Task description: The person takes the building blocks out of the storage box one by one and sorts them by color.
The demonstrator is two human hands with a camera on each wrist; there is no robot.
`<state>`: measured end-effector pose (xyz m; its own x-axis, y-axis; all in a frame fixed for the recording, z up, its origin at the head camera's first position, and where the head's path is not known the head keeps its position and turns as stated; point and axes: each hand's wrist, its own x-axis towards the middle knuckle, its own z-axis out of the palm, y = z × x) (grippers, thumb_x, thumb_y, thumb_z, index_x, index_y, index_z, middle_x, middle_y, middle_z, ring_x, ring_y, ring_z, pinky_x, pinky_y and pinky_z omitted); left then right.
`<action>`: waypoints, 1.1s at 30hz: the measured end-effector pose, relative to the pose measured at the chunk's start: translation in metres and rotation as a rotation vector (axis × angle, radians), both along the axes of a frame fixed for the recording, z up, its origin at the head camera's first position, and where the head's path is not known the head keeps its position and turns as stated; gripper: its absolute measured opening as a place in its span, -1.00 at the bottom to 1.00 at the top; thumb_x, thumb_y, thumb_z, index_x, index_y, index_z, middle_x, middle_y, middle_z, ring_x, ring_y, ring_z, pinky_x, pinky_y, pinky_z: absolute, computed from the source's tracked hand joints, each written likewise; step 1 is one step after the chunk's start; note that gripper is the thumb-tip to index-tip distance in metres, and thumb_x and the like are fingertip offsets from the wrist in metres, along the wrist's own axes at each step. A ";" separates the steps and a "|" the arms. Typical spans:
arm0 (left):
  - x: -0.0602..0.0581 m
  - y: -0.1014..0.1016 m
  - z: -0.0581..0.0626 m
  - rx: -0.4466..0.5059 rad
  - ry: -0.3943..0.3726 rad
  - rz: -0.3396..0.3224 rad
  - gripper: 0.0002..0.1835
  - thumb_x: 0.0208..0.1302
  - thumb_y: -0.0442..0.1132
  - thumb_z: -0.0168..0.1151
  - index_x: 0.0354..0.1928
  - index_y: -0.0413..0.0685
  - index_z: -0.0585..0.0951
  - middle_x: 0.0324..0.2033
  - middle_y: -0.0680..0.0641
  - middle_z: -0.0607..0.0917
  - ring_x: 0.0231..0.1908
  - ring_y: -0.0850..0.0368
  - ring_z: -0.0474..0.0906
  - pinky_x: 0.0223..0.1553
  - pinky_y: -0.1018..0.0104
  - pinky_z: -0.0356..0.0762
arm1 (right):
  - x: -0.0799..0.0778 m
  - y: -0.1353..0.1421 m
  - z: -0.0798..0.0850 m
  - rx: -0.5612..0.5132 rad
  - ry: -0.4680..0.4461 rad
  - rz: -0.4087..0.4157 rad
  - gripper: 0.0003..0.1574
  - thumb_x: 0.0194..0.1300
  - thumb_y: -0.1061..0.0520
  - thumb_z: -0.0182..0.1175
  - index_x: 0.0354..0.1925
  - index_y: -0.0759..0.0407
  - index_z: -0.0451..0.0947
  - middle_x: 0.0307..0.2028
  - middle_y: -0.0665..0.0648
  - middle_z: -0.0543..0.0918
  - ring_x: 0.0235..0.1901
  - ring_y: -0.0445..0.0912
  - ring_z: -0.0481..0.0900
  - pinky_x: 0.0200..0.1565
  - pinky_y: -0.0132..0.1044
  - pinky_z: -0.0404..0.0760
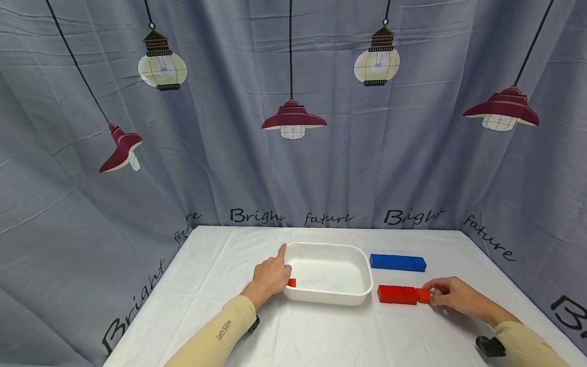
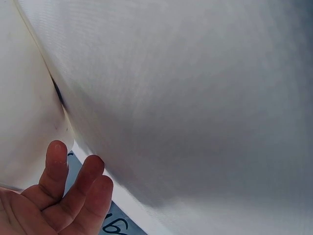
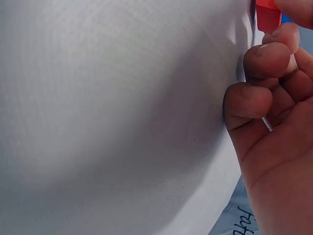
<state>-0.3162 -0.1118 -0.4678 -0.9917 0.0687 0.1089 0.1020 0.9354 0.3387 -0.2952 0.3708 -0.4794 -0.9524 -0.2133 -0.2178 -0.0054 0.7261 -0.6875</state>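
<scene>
My left hand (image 1: 270, 275) is at the left side of a white plastic tub (image 1: 327, 298), its index finger stretched along the rim. In the left wrist view the other fingers (image 2: 78, 193) lie loosely extended beside the tub's outer wall. Part of a red block (image 1: 292, 282) shows inside the tub, next to that hand. My right hand (image 1: 451, 295) pinches a red block (image 1: 423, 295) at the right end of a row of red blocks (image 1: 397, 294). The right wrist view shows this red block (image 3: 268, 18) by the thumb, with the other fingers curled below.
A row of joined-looking blue blocks (image 1: 397, 262) lies behind the red row, right of the tub. Everything stands on a white-covered table (image 1: 330, 336). A grey-blue curtain (image 1: 339, 168) with printed lamps hangs close behind and at both sides.
</scene>
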 end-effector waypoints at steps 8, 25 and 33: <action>-0.002 -0.002 0.001 0.001 -0.004 0.014 -0.30 0.38 -0.09 0.00 0.55 0.00 0.17 -0.36 -0.13 0.72 -0.42 0.00 0.59 -0.40 0.07 0.49 | -0.002 -0.003 0.003 -0.009 -0.003 0.045 -0.51 0.28 0.17 0.28 0.14 0.35 0.56 -0.44 0.09 0.51 -0.42 -0.06 0.48 -0.42 -0.34 0.47; -0.001 0.000 0.000 0.001 -0.007 0.012 -0.30 0.41 -0.08 0.01 0.55 -0.01 0.16 -0.37 -0.14 0.71 -0.45 0.01 0.57 -0.38 0.06 0.50 | 0.001 -0.004 0.002 -0.007 -0.008 0.056 -0.48 0.27 0.09 0.36 0.12 0.33 0.57 -0.45 0.08 0.49 -0.44 -0.07 0.46 -0.42 -0.35 0.45; -0.001 0.001 -0.001 -0.002 -0.015 0.008 -0.30 0.41 -0.08 -0.02 0.55 0.00 0.15 -0.44 -0.10 0.68 -0.49 0.05 0.53 -0.41 0.10 0.48 | 0.001 -0.001 0.004 -0.024 0.001 0.069 -0.42 0.27 0.06 0.36 0.15 0.36 0.55 -0.46 0.09 0.50 -0.45 -0.07 0.47 -0.43 -0.34 0.44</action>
<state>-0.3169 -0.1108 -0.4684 -0.9937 0.0610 0.0937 0.0893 0.9369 0.3380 -0.2943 0.3700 -0.4758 -0.9354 -0.2836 -0.2111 -0.0553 0.7072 -0.7048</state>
